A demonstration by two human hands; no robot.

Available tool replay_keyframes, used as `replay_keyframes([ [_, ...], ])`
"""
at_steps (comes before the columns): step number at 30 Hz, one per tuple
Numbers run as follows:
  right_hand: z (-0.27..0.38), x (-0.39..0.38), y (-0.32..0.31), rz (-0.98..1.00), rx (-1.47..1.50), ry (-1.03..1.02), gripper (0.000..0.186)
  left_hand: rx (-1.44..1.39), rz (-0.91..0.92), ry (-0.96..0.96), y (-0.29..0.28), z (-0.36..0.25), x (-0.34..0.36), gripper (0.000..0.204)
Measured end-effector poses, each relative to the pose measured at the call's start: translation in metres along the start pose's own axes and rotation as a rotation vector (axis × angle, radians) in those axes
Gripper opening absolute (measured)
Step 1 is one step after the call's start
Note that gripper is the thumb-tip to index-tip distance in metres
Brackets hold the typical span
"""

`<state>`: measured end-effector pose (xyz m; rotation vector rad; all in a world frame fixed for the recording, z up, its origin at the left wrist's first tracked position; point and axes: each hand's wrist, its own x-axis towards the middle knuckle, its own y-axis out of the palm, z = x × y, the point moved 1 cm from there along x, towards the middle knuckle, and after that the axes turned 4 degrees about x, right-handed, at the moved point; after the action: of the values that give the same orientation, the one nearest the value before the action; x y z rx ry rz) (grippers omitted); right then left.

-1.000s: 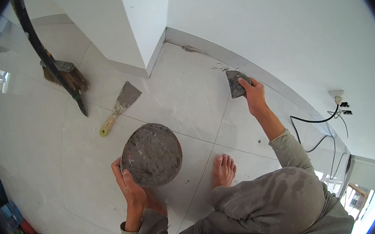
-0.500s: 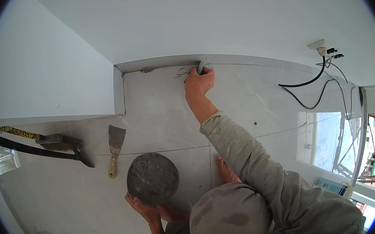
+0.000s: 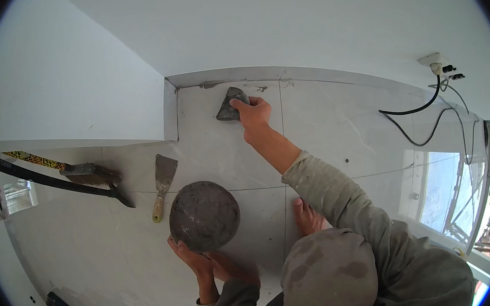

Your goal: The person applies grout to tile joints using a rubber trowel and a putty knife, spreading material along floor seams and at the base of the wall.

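My right hand [image 3: 256,115] pinches a small flat scraper [image 3: 227,104], dark grey and smeared, between thumb and fingers. It is just above the floor tiles, close to the grey skirting strip [image 3: 237,74] at the wall's foot. Grey smears of paste [image 3: 260,89] mark the tile beside it. My left hand [image 3: 189,256] grips the near-left edge of a round dark bowl [image 3: 177,233] with grey paste [image 3: 205,213] in it. Part of that hand is hidden by the bowl. A putty knife [image 3: 163,181] with a worn handle lies on the floor left of the bowl.
A brush [image 3: 90,174] and a black bar-like tool [image 3: 53,182] lie at the left by the wall corner [image 3: 170,110]. Black cable [image 3: 409,112] trails from a wall socket [image 3: 434,63] at the right. My bare foot [image 3: 308,216] stands right of the bowl.
My right hand has drawn back from the skirting strip and moved left; the scraper now shows its flat face. My left hand keeps its hold on the bowl. The whole view has shifted slightly.
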<state>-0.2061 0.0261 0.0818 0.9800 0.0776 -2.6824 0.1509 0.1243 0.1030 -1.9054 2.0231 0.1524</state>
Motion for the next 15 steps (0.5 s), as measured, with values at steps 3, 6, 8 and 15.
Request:
replay_keyframes([
  [3, 0.001, -0.011, -0.060, 0.418, 0.095, 0.111, 0.032, -0.040, 0.041, 0.049, 0.024, -0.010, 0.011, 0.045],
  [6, 0.020, -0.042, -0.110, 0.645, 0.114, 0.137, 0.030, 0.021, 0.064, 0.078, 0.044, -0.024, 0.018, 0.045],
  [8, 0.032, -0.063, -0.136, 0.777, -0.141, 0.042, 0.028, 0.101, 0.095, 0.121, 0.060, -0.037, 0.021, 0.046],
  [15, 0.061, -0.090, -0.164, 0.783, -0.774, -0.563, 0.025, 0.042, 0.193, 0.108, 0.096, -0.049, 0.020, 0.052],
])
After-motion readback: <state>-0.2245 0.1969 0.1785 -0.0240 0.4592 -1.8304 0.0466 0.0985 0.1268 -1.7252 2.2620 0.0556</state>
